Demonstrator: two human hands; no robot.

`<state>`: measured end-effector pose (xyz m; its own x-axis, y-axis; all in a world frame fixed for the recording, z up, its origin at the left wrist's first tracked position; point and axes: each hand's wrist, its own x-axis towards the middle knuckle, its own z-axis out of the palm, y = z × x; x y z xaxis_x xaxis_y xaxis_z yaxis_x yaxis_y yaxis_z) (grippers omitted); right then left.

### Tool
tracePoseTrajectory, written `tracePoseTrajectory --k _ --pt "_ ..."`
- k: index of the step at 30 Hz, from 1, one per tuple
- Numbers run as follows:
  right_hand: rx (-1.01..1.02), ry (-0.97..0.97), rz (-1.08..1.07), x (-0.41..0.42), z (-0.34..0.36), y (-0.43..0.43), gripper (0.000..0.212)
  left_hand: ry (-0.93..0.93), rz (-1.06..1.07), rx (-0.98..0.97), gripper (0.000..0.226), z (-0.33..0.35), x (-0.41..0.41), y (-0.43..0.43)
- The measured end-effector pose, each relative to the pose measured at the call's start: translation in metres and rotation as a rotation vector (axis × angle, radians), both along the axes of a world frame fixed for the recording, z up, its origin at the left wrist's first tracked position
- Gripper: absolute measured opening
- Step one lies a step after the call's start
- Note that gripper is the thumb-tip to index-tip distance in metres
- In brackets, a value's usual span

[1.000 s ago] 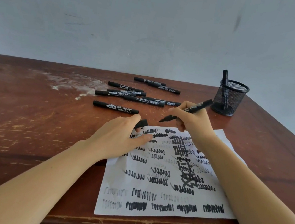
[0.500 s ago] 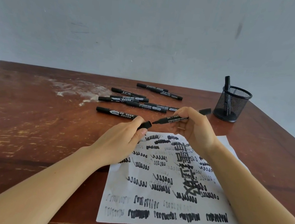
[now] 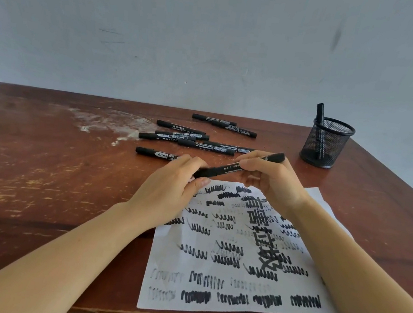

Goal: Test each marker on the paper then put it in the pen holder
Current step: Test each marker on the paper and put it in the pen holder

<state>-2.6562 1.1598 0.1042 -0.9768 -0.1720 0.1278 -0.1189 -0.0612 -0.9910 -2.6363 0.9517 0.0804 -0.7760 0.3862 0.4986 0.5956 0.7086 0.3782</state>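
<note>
Both hands grip one black marker above the paper: left hand pinching its cap end, right hand its barrel.

left hand: fingers pinch marker at one end | right hand: grips its barrel | forearms converge

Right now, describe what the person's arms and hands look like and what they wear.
Both arms are bare as far up as the frame shows: there is no sleeve on the left forearm or the right forearm. The left hand and right hand wear no gloves. No watch or bracelet shows at either wrist, and no ring can be made out.
</note>
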Motion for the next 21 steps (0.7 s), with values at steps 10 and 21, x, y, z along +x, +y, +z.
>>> tracePoseTrajectory --k 10,21 --pt "-0.132 -0.089 0.048 0.0027 0.0045 0.0061 0.022 0.088 0.074 0.148 0.025 0.0023 -0.0013 -0.0028" --pt "-0.159 -0.072 0.081 0.0029 0.0040 0.0044 0.021 0.066 0.055 0.153 0.024 0.0021 -0.0034 -0.0042"
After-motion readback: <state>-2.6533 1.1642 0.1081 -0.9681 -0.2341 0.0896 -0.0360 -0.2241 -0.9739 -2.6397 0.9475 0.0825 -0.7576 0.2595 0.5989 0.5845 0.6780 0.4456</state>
